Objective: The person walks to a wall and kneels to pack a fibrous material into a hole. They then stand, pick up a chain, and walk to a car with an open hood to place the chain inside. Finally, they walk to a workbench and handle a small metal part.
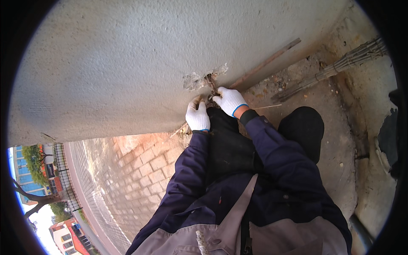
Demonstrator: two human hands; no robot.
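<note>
A rusty brown chain (pixel 212 83) hangs out of a broken hole in the grey plastered wall (pixel 127 63). Around that hole the plaster is chipped down to a rough pale patch (pixel 193 81). My right hand (pixel 230 101), in a white knit glove with a blue cuff edge, is closed on the lower part of the chain. Just left of it, my left hand (pixel 197 115), gloved alike, has its fingers curled in by the chain's lower end; what it grips is hidden. The glove's fingertips look soiled brown.
A bundled twig broom (pixel 331 72) lies at the right on the concrete. Against the wall's foot leans a thin wooden strip (pixel 267 63). Brick paving (pixel 148 168) spreads at the left, with a fence (pixel 66 178) and buildings beyond. My dark-trousered knees are bent close to the wall.
</note>
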